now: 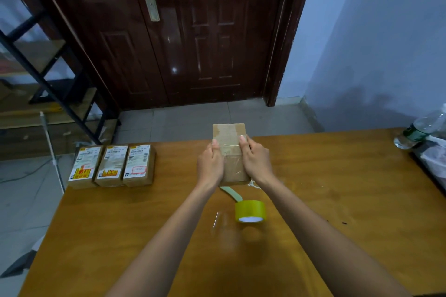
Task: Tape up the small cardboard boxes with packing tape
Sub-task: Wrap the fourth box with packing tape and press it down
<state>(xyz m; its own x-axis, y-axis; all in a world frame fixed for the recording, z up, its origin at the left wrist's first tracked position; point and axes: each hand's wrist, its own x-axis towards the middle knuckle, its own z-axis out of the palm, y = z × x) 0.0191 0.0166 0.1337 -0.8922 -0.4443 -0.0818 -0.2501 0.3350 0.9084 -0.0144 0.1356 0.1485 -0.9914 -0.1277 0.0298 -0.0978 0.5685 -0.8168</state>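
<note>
Fingers of both hands curl round a cardboard box [231, 152] at mid-table.
Left hand [209, 164] and right hand [256, 161] grip its sides; tape roll [250, 211] stands nearer, three labelled boxes [112, 165] left.

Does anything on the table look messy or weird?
A little. A plastic bottle lies on its side at the table's far right corner instead of standing. Small white scraps sit beside the box that the left hand and right hand are holding. The three labelled boxes are lined up neatly.
</note>
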